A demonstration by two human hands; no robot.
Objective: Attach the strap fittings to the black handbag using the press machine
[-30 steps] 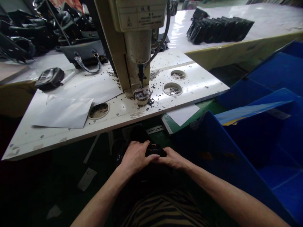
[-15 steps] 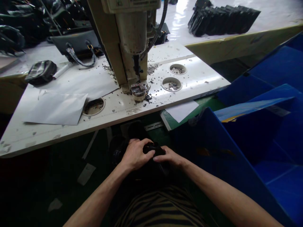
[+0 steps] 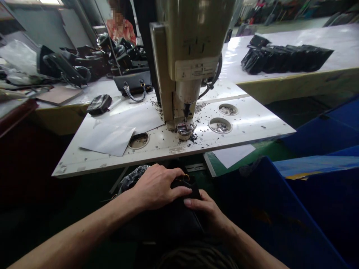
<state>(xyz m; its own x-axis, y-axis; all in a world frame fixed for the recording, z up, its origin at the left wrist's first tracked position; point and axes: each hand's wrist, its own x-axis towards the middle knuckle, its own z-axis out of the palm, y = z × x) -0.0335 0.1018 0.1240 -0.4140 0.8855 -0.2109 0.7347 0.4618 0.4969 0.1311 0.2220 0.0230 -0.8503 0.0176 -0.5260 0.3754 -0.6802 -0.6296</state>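
A black handbag (image 3: 171, 220) with a gold ring and plastic-wrapped handles (image 3: 134, 177) is held low, below the front edge of the machine table. My left hand (image 3: 159, 186) lies over its top, thumb and fingers closed on the upper edge near the ring. On the bag's right side, my right hand (image 3: 209, 209) grips the edge with the thumb on top; its other fingers are partly hidden. The bag's lower part fades into shadow. Above and beyond the hands stands an industrial sewing machine (image 3: 186, 74), its needle over a small round post.
White paper sheets (image 3: 109, 140) lie on the machine table (image 3: 263, 123), with black scraps around the post. Behind stand a dark handbag (image 3: 133, 84), a small black pouch (image 3: 99, 104) and stacked black pieces (image 3: 288, 58). A blue bin (image 3: 269, 201) is at right. A person (image 3: 122, 28) is at the back.
The view has tilted up and turned left, bringing the person into sight. The handbag and both hands have risen nearer the table edge, and more of the bag shows.
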